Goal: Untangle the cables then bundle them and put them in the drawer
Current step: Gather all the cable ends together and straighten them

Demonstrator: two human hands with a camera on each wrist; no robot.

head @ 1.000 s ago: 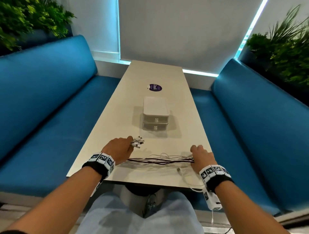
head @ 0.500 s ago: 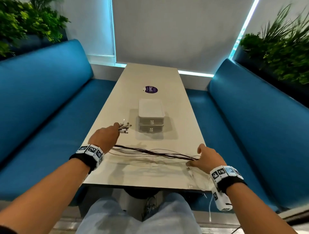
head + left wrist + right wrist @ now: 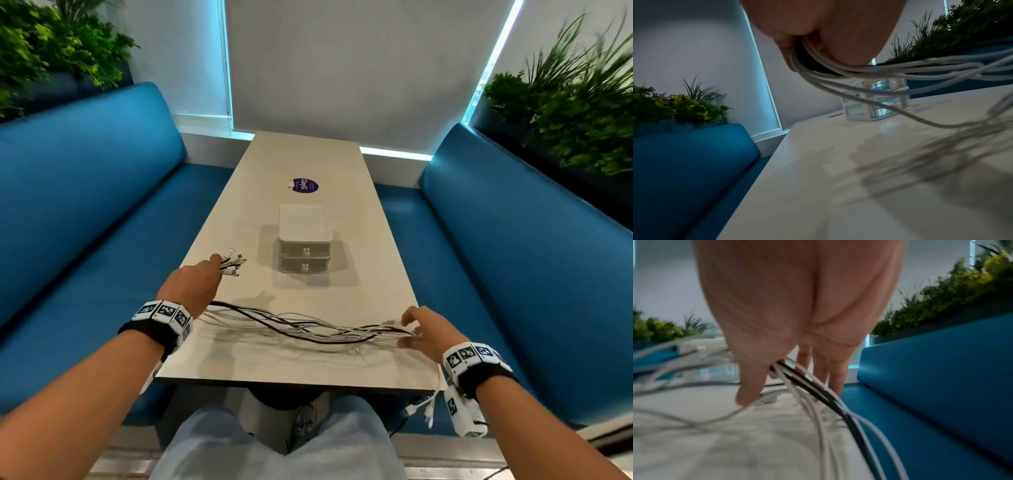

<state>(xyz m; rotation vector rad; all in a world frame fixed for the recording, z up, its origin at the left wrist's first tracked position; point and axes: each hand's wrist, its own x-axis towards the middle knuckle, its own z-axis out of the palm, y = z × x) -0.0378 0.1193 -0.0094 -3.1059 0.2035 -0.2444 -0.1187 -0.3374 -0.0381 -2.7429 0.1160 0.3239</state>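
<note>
A: Report the status of the left hand (image 3: pixel 191 287).

B: The left hand is gripping one end of the cables (image 3: pixel 301 325); its fingers are curling round the strands, as the left wrist view confirms. The connector ends (image 3: pixel 233 263) are fanning out past the fingertips, above the left part of the table (image 3: pixel 308 157).

A: And the right hand (image 3: pixel 430 330)?

B: The right hand is holding the other end of the cables near the table's right edge. In the right wrist view, the thumb (image 3: pixel 750 386) and fingers are closing on a group of white strands and one black strand; the view is blurring, so the exact contact is unclear.

A: Where is the bundle lying?

B: The cables are spanning the gap between both hands, sagging in loose curves over the near part of the table. Several loose plugs (image 3: pixel 423 409) are hanging off the near right corner, below the right wrist.

A: Location of the drawer unit (image 3: pixel 304 240)?

B: It is standing at mid-table, beyond the cables and apart from them. Both of its drawers are sitting shut. A round purple sticker (image 3: pixel 305 185) is lying on the table behind it.
</note>
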